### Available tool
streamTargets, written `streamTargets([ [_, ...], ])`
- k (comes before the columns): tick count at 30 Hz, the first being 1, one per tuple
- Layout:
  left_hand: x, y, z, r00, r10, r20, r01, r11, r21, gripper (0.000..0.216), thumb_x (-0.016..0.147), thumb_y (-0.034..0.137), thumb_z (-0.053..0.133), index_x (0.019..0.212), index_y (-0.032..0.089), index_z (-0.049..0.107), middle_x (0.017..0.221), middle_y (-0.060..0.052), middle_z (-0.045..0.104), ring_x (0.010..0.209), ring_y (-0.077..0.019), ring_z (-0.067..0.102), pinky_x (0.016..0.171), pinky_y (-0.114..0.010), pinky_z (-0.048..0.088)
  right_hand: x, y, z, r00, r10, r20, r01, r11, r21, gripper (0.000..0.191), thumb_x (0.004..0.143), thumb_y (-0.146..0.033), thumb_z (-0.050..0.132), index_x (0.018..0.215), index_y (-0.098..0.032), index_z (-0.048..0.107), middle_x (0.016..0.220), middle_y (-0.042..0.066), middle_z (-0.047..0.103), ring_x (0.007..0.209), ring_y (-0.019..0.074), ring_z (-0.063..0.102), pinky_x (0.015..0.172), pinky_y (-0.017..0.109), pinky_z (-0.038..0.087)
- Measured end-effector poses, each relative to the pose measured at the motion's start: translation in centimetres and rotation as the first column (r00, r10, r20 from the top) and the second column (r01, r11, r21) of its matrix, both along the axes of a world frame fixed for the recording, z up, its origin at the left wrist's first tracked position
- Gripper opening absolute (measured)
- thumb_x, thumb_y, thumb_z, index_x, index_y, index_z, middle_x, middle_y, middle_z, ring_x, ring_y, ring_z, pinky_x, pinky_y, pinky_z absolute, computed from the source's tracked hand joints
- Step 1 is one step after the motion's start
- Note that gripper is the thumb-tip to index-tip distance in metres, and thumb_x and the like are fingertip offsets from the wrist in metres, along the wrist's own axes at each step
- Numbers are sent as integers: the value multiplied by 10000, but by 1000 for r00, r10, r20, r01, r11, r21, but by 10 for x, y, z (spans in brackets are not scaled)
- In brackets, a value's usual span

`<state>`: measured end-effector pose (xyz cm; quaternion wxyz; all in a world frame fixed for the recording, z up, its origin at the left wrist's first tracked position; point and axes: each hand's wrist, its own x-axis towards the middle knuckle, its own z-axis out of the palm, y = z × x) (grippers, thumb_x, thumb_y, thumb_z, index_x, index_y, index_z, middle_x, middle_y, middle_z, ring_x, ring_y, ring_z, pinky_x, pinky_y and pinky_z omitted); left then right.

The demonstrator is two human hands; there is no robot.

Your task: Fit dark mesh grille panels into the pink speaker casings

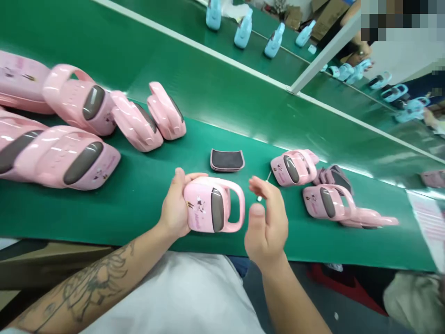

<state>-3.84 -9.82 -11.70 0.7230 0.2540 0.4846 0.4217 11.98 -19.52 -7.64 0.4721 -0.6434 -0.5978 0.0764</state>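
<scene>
Counts: one pink unit [203,208] in the left hand [174,204]; six pink units in a group [74,155], well left of the left fingers, outermost ones cut by the frame; at least three more in a cluster [328,202] right of the right fingers, overlapping. One loose curved dark panel [227,161] lies just beyond the left fingers; a stack of similar panels [335,181] sits among the right cluster, number unclear. One thin white-tipped item [259,198] shows just past the right fingers, partly hidden. Blue units [244,30], four plus an overlapping run, far beyond both hands; a co-worker's hand [363,50] is near that run.

Pose: left forearm comes in low from the left, fingers wrapped on the held unit's blunt end, thumb up along its side; handle loop points to the right hand [267,222]. Right hand is raised just off the loop, fingers curved, thumb apart from them, gripping nothing, no contact.

Edges and room: near edge of the counter [146,204] runs just below the held unit; rail [194,45] well beyond the fingers. Bare green shows between left fingers and left group; right fingers have a narrower gap to the right cluster.
</scene>
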Motion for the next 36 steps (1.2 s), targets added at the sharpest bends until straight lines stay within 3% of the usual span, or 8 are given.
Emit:
streamTargets([
  [4, -6, 11, 8, 934, -120, 335, 177, 973, -146, 791, 784, 922, 697, 887, 143, 782, 718, -98, 780, 724, -306, 777, 643, -377, 609, -20, -22, -5, 971, 36, -236, -87, 973, -212, 553, 1057, -442, 655, 1578, -286, 556, 1308, 124, 676, 1100, 272, 723, 861, 423, 668],
  [9, 5, 6, 1, 967, -23, 255, 18, 1000, 22, 708, 781, 829, 826, 1024, 164, 800, 847, -56, 814, 749, -208, 745, 688, -291, 600, -33, -12, 4, 980, -42, -197, -1, 977, -213, 356, 972, -283, 720, 1327, -307, 731, 939, -1, 687, 745, 158, 673, 618, 269, 600],
  [19, -8, 13, -10, 807, -436, 399, 372, 899, 230, 611, 820, 457, 969, 1374, 278, 786, 1276, -75, 805, 1137, -233, 755, 977, -305, 591, -26, -17, 13, 986, -137, -98, 115, 973, -199, 343, 916, -339, 765, 1252, -280, 794, 835, -7, 731, 612, 154, 672, 528, 266, 577],
  [23, -9, 27, -1, 882, -456, 119, 390, 848, 358, 643, 920, 506, 863, 1497, 277, 697, 1483, -122, 734, 1338, -328, 709, 1086, -427, 588, 1, 15, 24, 871, -342, -352, 221, 914, -342, 399, 874, -397, 779, 1243, -250, 824, 736, -5, 742, 529, 185, 662, 464, 296, 540],
  [26, -27, 51, 13, 912, -56, -406, 343, 647, 681, 485, 988, 406, 772, 1439, 243, 704, 1571, -156, 658, 1457, -367, 631, 1178, -519, 549, 35, 74, 39, 784, -358, -507, 250, 930, -271, 462, 850, -381, 754, 1279, -219, 811, 589, -52, 629, 473, 177, 597, 458, 296, 514],
  [28, -49, 74, 23, 695, 441, -568, 389, 434, 813, 459, 960, 317, 772, 1400, 207, 706, 1567, -189, 634, 1502, -392, 580, 1267, -578, 462, 58, 124, 47, 853, -334, -401, 306, 942, -136, 454, 850, -373, 713, 1267, -220, 811, 660, -32, 669, 539, 183, 629, 528, 313, 553],
  [30, -73, 98, 32, 407, 678, -612, 521, 378, 765, 602, 927, 321, 783, 1486, 155, 633, 1610, -245, 574, 1555, -441, 508, 1318, -631, 377, 77, 176, 48, 917, -351, -187, 340, 936, -90, 440, 864, -345, 652, 1259, -225, 804, 904, 26, 771, 725, 208, 709, 673, 345, 608],
  [36, -110, 143, 56, -39, 490, -871, 735, 605, 307, 984, 841, 528, 787, 1631, 41, 462, 1643, -316, 532, 1615, -567, 359, 1322, -715, 254, 103, 278, 15, 912, -409, 23, 401, 881, -251, 274, 904, -282, 684, 1134, -166, 779, 1081, 118, 782, 980, 290, 727, 950, 456, 579],
])
